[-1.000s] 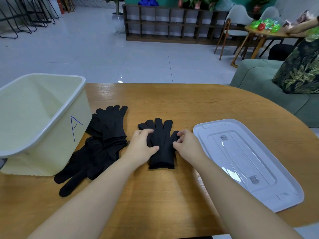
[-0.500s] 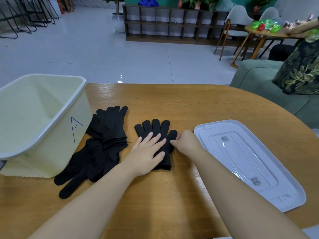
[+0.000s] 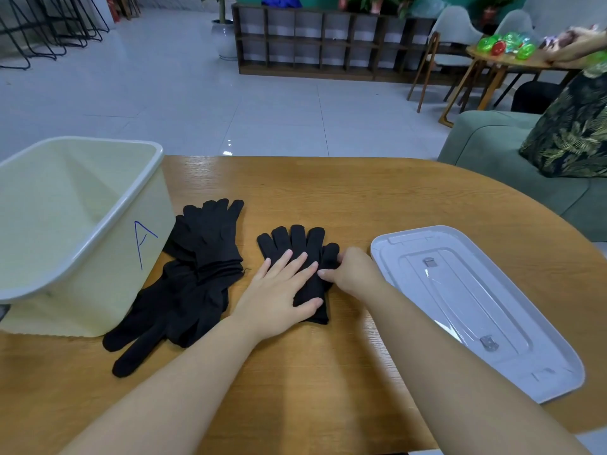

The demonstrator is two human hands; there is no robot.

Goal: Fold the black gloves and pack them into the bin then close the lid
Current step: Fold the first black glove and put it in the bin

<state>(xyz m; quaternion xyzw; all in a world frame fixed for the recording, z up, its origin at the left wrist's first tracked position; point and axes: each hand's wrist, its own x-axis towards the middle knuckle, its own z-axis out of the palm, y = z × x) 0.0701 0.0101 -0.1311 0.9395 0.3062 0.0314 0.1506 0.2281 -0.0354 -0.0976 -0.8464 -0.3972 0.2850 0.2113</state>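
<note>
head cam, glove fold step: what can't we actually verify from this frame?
- Bin floor: head view, cut off by the left edge and hidden by its near wall.
- Glove count in the pile: layers overlap, black on black.
- Middle of the glove being folded: covered by the flat left hand.
- Right hand grip on its edge: fingers curled under, hidden.
- Lid latches: too small.

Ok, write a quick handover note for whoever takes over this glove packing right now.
Left hand: flat, fingers straight, pressing the glove at the table's middle.
Right hand: curled at that glove's thumb edge, seemingly pinching it.
Pile of gloves: unfolded, beside the bin.
Bin: on the left, open, no gloves visible inside.
Lid: flat on the table, right side.
Done: nothing packed yet.
Left: fold this glove, fold the pile, pack everything, close the lid.
</note>
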